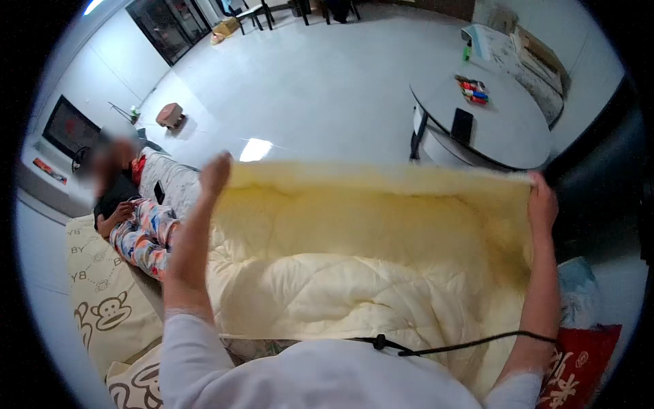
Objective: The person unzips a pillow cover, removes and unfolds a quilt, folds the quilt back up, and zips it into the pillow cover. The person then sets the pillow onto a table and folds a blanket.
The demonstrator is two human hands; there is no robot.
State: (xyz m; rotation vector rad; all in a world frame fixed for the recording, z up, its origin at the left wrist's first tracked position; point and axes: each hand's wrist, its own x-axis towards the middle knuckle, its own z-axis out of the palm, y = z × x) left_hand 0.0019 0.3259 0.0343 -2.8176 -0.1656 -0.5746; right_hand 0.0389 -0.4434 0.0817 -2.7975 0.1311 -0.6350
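A pale yellow quilt spreads in front of my body, its far edge lifted and stretched between my two hands. My left hand is closed on the far left corner. My right hand grips the far right corner, fingers wrapped round the cloth. Between them the raised edge is slightly blurred, while the nearer part lies in puffy, stitched folds. A black cord crosses in front of my white shirt.
To the left sits a person in patterned trousers, near a monkey-print cover. Ahead on the right, a round table bears a black phone and several colourful items. A small brown stool stands on the floor; a red cushion lies at right.
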